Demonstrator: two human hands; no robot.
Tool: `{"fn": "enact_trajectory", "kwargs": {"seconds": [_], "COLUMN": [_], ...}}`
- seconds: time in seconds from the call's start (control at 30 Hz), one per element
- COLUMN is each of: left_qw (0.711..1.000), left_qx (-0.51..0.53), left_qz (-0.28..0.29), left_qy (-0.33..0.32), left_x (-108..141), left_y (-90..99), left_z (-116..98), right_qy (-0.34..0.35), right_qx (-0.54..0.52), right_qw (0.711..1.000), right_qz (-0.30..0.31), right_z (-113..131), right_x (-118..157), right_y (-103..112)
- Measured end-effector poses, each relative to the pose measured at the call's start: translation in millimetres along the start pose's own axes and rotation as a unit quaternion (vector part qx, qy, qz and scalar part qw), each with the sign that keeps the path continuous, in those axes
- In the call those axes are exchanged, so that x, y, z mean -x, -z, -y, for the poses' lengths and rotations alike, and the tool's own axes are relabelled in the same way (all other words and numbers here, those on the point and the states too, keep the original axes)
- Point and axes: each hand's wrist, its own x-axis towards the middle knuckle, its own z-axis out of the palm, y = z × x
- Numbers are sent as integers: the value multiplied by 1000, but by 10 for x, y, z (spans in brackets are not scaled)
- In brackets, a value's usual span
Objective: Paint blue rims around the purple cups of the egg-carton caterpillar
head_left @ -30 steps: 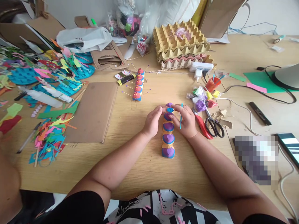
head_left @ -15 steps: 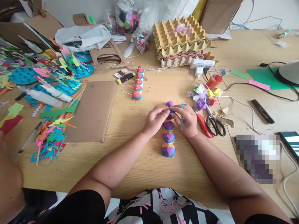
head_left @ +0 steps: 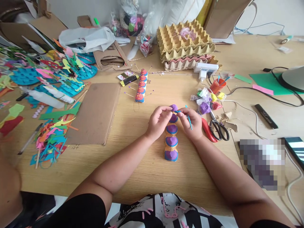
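Observation:
A strip of egg carton (head_left: 172, 141) with purple clay domes ringed in blue lies upright before me, lengthwise. Over its far end my right hand (head_left: 193, 123) pinches a small piece of blue clay (head_left: 177, 111). The same hand keeps a thin light-blue modelling tool (head_left: 189, 121) tucked between its fingers, slanting down. My left hand (head_left: 158, 123) is closed in a pinch just left of the clay, thumb close to the fingertips; whatever they hold is hidden. Farther off stands a finished-looking red and blue egg-carton caterpillar (head_left: 141, 86) with pin-like legs.
Right of my hand lie scissors (head_left: 219, 128), a red-handled tool (head_left: 208, 130) and bagged clay (head_left: 204, 106). Stacked egg trays (head_left: 185, 47) stand at the back. A cardboard sheet (head_left: 95, 114) and paper scraps (head_left: 53, 136) lie left. Another person's arm (head_left: 9, 183) shows at the left edge.
My hands have drawn slightly apart, and the blue clay now shows at my right fingertips. The light-blue tool has tilted from upright to slanting. The camera view has shifted slightly.

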Motion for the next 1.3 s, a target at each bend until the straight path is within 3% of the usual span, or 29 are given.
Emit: {"fn": "enact_trajectory", "kwargs": {"seconds": [0.1, 0.23, 0.57, 0.7, 1.07, 1.3], "left_qw": [998, 996, 997, 996, 999, 994], "left_qx": [-39, -49, 57, 59, 17, -86], "left_qz": [37, 36, 3, 20, 12, 42], "left_qy": [-45, -70, 46, 67, 37, -49], "left_x": [1, -33, -43, -38, -44, 12], "left_y": [13, 30, 8, -7, 5, -2], "left_z": [-7, 2, 93, 76, 43, -8], "right_qy": [-33, -33, 81, 96, -36, -59], "right_qx": [-45, -52, 50, 53, -10, -38], "right_qw": [998, 997, 995, 993, 999, 997], "right_qz": [23, 54, 30, 39, -11, 7], "right_z": [7, 28, -27, -33, -33, -45], "right_x": [-2, 10, -18, -7, 45, 109], "right_y": [-5, -2, 5, -13, -1, 3]}}
